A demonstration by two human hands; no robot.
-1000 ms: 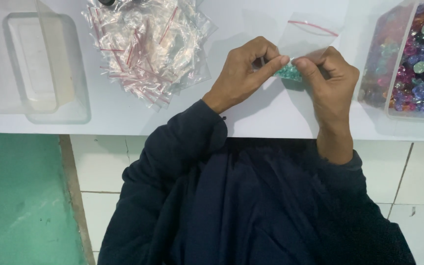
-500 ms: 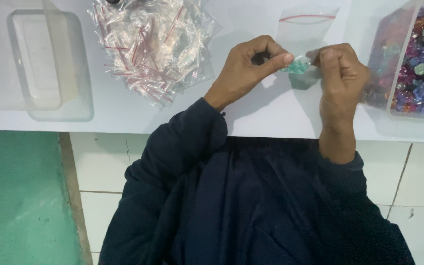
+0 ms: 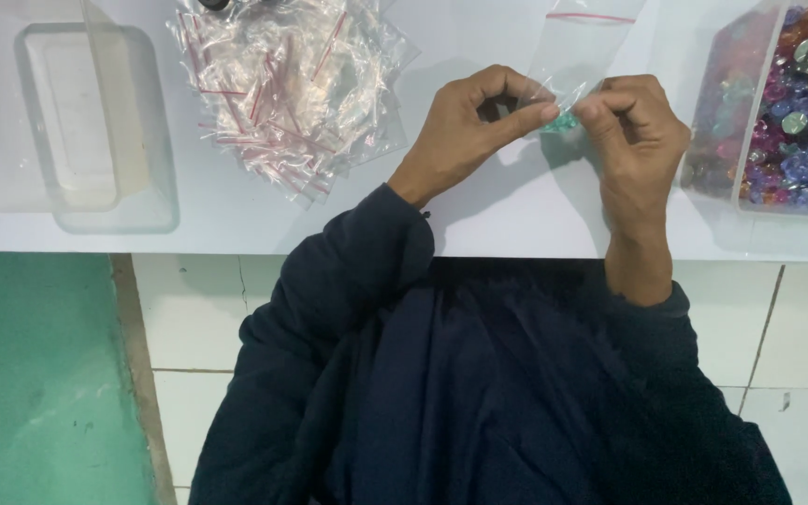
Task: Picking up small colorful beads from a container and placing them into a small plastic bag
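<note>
Hands curl knuckles-up over the table, left hand (image 3: pixel 474 126) and right hand (image 3: pixel 638 131) each pinching the small clear bag (image 3: pixel 572 65)

From up here I see my own body clad in one dark navy garment, loose and soft, with long sleeves. The cloth falls in broad vertical folds down the front and bunches into rounded creases at the left elbow. The left sleeve (image 3: pixel 367 252) ends in a plain cuff at the wrist, and a small dark nub shows at its edge. The right sleeve (image 3: pixel 666 327) is pushed further back, leaving the forearm bare. Both hands, left hand (image 3: pixel 474 122) and right hand (image 3: pixel 642 140), are ungloved, with no rings or watch visible.
</note>
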